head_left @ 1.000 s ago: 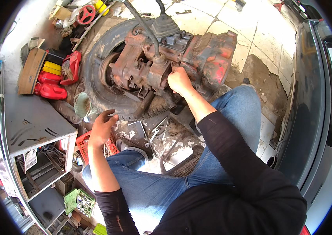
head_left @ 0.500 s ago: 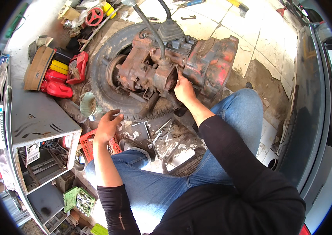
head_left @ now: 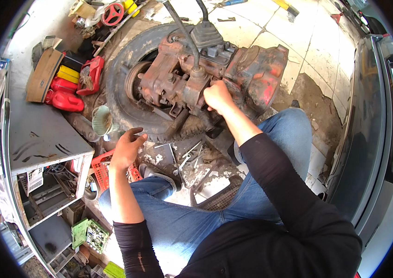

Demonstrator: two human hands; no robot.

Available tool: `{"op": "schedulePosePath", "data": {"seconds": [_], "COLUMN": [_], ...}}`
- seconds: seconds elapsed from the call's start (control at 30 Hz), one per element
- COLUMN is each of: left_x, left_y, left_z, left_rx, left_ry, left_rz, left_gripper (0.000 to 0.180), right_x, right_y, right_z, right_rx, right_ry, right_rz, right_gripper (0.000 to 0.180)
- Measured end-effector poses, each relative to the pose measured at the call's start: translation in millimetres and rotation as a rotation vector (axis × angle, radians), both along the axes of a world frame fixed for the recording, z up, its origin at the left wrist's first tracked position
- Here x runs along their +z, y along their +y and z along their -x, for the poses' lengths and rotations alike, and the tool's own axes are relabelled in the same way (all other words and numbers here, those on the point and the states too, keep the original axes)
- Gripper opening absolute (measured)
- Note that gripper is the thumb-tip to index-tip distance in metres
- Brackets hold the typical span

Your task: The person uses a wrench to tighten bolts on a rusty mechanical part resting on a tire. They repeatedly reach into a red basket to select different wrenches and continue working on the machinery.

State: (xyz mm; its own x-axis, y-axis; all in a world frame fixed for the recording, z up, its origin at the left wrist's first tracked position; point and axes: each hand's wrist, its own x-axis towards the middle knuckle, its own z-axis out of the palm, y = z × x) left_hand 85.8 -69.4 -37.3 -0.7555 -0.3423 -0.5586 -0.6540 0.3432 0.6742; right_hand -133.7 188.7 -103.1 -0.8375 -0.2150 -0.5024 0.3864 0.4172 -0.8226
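Note:
A rusty gearbox (head_left: 173, 85) with two tall levers lies across a worn tyre (head_left: 117, 97). My right hand (head_left: 218, 97) is against the gearbox's near side, just below the base of the bare lever (head_left: 195, 55). Its fingers are curled closed, and whatever they may hold is hidden. A black rubber boot (head_left: 205, 34) covers the foot of the other lever. Over the tyre's near left edge hovers my left hand (head_left: 128, 147), thumb and fingers apart and holding nothing. Close to it stands a pale ribbed cup (head_left: 101, 121).
Wrenches (head_left: 188, 156) and an L-shaped bar (head_left: 174, 160) lie on the dirty floor between my legs. A metal cabinet (head_left: 50, 139) stands left, with a red crate (head_left: 101, 169) and green socket case (head_left: 95, 236) nearby. A vehicle (head_left: 367, 139) borders the right side.
My right hand has gone from a pointing finger on the gearbox to a closed grip near the same spot. The left hand stays nearly still.

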Motion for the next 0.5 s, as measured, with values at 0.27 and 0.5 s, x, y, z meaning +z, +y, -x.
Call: {"op": "schedulePosePath", "data": {"seconds": [0.27,0.5], "left_x": [-4.6,-3.4], "left_y": [0.8,1.7], "left_z": [8.3,-1.9], "left_rx": [-0.041,-0.030], "left_ry": [-0.010,-0.010], "left_rz": [0.022,0.017], "left_gripper": [0.053,0.052], "right_x": [-82.3,-52.2], "right_y": [-10.8,-4.5], "right_z": [-9.3,-34.8], "right_rx": [-0.041,0.121], "right_ry": [0.449,0.313], "right_rz": [-0.180,-0.240], "right_gripper": [0.052,0.064]}}
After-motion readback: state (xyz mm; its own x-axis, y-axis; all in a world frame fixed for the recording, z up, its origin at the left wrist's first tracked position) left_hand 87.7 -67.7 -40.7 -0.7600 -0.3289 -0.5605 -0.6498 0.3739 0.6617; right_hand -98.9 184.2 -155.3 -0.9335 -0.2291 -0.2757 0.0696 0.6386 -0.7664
